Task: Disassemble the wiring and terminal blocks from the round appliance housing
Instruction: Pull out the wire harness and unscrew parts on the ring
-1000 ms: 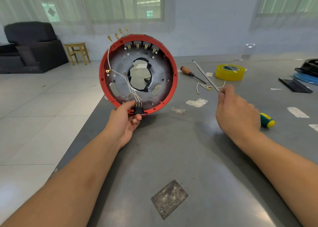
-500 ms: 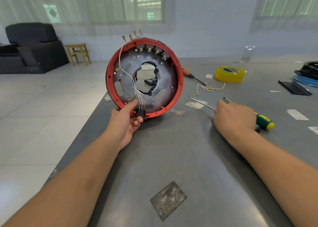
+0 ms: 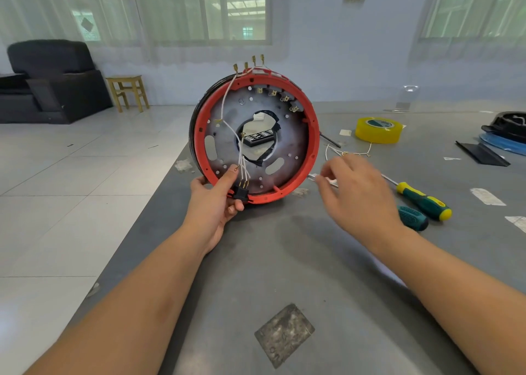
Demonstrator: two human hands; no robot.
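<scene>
Since a second ago the right hand has laid down the thin metal rod it held up and now hovers empty over the table, fingers loosely spread, just beside the housing's lower right rim. That rod seems to lie under it beside two green-handled screwdrivers, though the hand hides most of it. Meanwhile the round housing has swung so its open face turns more rightward. It stands upright on edge on the table, steadied by the left hand, which grips the red rim at the bottom with the thumb pressed inside, right next to the black terminal block. Holding it there likely keeps the block and its white wires exposed and braced for pulling. Loose brass connectors stick up above the top rim.
</scene>
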